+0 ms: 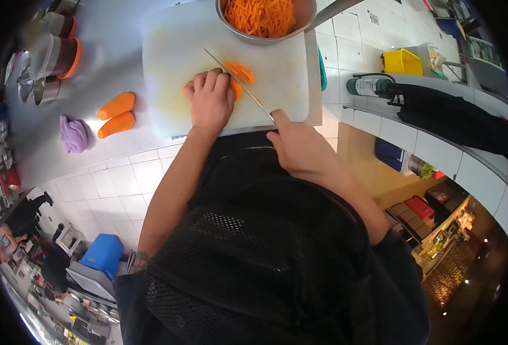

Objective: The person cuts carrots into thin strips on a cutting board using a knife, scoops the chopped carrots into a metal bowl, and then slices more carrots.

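The left hand (211,102), fingers curled, pins an orange, part-cut carrot (236,89); the right hand (301,144) clasps a knife (253,98). Beyond both: a metal pan (264,40) holding carrot shreds (260,17).

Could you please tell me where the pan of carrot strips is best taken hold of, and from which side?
Probably by its long handle, coming from the person's right: it juts that way past the cutting board, away from the carrot strips heaped in the pan. The right hand would first have to set down the knife.

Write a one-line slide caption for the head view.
Left hand steadies carrot on a white board; right hand grips the knife.
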Motion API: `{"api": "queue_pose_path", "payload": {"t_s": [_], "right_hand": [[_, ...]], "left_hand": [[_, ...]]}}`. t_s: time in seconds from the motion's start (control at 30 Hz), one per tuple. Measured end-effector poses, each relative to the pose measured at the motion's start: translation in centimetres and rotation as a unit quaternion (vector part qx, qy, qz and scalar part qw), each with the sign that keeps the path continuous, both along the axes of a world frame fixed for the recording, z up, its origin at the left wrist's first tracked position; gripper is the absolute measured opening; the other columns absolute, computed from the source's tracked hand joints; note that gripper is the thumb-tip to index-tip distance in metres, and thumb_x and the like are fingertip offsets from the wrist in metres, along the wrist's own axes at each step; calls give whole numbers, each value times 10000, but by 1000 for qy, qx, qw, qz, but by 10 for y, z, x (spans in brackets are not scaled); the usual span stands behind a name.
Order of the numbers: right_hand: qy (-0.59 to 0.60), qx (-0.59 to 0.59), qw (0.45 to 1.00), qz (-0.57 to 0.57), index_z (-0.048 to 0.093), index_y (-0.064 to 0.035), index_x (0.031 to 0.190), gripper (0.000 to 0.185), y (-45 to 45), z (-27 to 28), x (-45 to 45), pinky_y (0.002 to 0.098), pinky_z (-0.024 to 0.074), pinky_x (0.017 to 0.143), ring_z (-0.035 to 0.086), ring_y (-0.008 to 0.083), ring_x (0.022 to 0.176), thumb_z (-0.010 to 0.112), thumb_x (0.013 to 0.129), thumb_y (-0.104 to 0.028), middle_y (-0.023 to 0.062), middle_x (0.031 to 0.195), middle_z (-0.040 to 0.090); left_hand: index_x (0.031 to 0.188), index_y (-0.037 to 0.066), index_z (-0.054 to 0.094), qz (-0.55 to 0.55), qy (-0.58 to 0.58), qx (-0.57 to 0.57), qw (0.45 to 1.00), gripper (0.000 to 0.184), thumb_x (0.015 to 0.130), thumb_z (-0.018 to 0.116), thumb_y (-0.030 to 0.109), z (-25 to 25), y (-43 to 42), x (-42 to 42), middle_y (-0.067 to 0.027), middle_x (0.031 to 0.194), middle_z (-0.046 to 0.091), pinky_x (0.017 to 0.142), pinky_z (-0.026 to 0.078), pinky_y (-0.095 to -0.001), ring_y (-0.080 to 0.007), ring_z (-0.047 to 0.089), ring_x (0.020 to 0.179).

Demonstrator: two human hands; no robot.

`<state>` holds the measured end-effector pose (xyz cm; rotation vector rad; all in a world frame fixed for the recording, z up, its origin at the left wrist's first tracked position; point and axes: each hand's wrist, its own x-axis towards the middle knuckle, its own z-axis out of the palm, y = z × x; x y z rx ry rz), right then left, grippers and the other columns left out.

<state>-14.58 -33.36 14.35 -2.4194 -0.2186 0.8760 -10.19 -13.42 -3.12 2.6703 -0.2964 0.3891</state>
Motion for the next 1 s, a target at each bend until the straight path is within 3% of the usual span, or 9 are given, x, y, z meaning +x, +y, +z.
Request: {"api": "queue_pose_path", "payload": {"t_s": [0.1,0.3,0.37,0.47,0.63,0.8,0.9,1.0], "right_hand": [[-83,39,995,-35,504,47,1151,259,14,-84,5,613,492,730,650,544,800,584,1027,-164,330,803,661],[-126,95,986,-55,514,47,1113,260,25,-114,38,608,492,758,642,549,855,601,1019,-179,343,850,660],[-121,111,984,-65,516,37,1117,264,20,-117,41,606,490,760,639,549,864,609,1017,-189,339,854,659],[-100,133,983,-77,534,22,1122,273,0,-103,28,601,500,783,651,532,882,624,1011,-211,317,866,671],[-89,77,990,-73,560,-10,1167,283,-17,-84,27,593,513,797,665,511,884,639,1003,-226,283,881,691],[-221,57,973,-13,565,-46,1205,341,-11,-38,19,557,546,738,700,460,843,702,953,-230,223,931,710],[-276,39,960,-16,563,-53,1199,367,-20,-13,24,537,563,709,712,426,800,717,947,-271,193,956,717],[-353,-5,935,-11,560,-55,1170,348,-33,-7,45,484,579,667,719,389,771,702,955,-289,153,915,706]], "left_hand": [[1096,127,637,7,-6,14,1000,246,866,698,186,0,-2,0,-18,1207,632,1009,354,-505,-270,545,1161],[1096,126,645,5,-7,12,1000,232,872,693,167,-1,-1,0,-27,1212,634,1022,348,-499,-279,549,1155],[1133,133,653,-12,3,-59,998,246,888,676,140,3,4,-2,-36,1218,633,1028,349,-484,-281,548,1155],[1158,136,660,-54,-12,-125,991,263,896,658,109,14,16,-5,-43,1226,632,1028,357,-471,-290,546,1157],[1150,128,667,-65,-11,-77,995,262,890,661,100,10,21,-5,-54,1220,628,1011,371,-472,-310,538,1151],[1160,98,667,-77,16,-79,994,245,916,644,91,5,27,-7,-107,1220,629,1008,383,-490,-359,536,1167],[1137,25,663,-75,-50,-175,980,201,942,616,37,28,25,-13,-164,1144,656,984,439,-468,-366,590,1103],[1167,-1,663,-81,-136,-204,966,231,941,624,21,63,25,-11,-180,1148,662,973,466,-450,-358,601,1095]]}}
